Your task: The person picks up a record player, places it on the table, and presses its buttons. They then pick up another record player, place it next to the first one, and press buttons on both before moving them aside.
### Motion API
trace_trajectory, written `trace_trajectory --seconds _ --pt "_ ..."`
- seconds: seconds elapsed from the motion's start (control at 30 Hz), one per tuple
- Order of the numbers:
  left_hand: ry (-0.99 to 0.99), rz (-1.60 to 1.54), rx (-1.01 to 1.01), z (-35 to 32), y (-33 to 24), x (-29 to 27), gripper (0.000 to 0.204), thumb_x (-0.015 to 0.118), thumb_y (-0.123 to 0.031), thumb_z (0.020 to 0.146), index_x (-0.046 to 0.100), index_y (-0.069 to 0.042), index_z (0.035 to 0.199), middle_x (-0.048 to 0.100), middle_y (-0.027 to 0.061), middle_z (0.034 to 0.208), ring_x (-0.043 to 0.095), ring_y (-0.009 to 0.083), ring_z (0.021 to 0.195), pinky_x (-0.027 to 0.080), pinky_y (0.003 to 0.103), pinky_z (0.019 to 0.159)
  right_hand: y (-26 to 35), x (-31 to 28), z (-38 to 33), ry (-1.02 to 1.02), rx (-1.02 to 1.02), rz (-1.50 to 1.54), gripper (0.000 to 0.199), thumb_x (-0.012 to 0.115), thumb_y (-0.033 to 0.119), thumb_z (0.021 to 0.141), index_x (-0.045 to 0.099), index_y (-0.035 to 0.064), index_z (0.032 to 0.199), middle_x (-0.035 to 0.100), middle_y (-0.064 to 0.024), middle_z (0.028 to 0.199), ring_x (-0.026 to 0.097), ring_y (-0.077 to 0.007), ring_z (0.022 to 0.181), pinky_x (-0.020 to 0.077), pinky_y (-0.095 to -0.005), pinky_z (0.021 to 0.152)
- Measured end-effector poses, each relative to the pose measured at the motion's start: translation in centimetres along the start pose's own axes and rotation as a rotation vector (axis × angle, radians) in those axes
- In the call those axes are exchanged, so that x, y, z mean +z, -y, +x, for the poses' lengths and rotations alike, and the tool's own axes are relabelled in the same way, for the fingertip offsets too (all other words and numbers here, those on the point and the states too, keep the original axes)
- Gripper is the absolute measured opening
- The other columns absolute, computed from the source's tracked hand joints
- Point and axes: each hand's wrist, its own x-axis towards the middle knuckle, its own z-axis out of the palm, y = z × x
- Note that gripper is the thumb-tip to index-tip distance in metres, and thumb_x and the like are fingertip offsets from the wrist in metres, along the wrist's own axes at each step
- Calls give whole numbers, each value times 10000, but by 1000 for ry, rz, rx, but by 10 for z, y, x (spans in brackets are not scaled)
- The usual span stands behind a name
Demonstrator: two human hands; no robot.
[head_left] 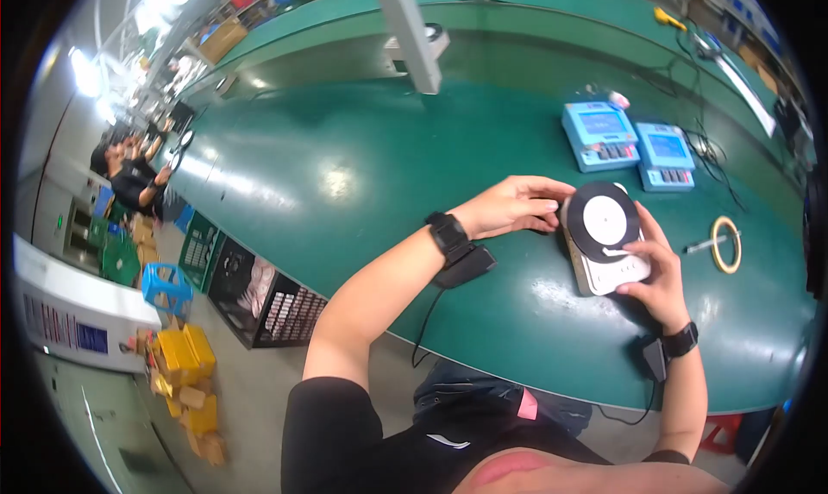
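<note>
A small white record player (pixel 609 276) with a black disc (pixel 576 226) and a white round label on it lies on the green workbench in front of me. My right hand (pixel 657 270) grips its right side, the thumb at the near edge and the fingers by the small white tonearm (pixel 614 252). At the player's far left edge, the bent fingers of my left hand (pixel 517 207) press together against its side. What lies under those fingertips is partly hidden.
Two light blue boxes with screens (pixel 601 125) (pixel 666 153) stand beyond the player, cables behind them. A yellow tape ring (pixel 726 245) and a thin pen-like stick (pixel 700 245) lie at right. A grey post (pixel 405 32) rises at the back. Crates (pixel 250 300) stand left; another person (pixel 131 179) sits far left.
</note>
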Motion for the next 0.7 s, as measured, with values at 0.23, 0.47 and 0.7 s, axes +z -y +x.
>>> trace_trajectory --seconds 0.23,0.47,0.7 --pt "-100 146 -15 -3 -13 8 421 600 -109 902 486 2 1292 537 92 1245 600 143 927 508 323 876 -8 -10 4 15 -57 -51 510 853 75 547 669 51 1022 293 -186 1490 309 -335 1374 294 -416 1097" --pt "-394 1081 179 7 -49 -22 426 646 -105 836 530 -8 1234 577 87 1178 605 142 910 488 283 848 -8 -9 -1 22 19 185 602 755 48 685 536 46 1246 259 -150 1509 259 -277 1398 244 -373 1120" --pt "-461 2309 118 86 -137 -129 692 731 -98 671 443 -63 1298 499 156 1292 458 347 1198 391 412 1013 -6 -9 -3 -2 117 462 761 581 -69 754 290 68 1443 243 -102 1520 232 -220 1408 197 -353 1141"
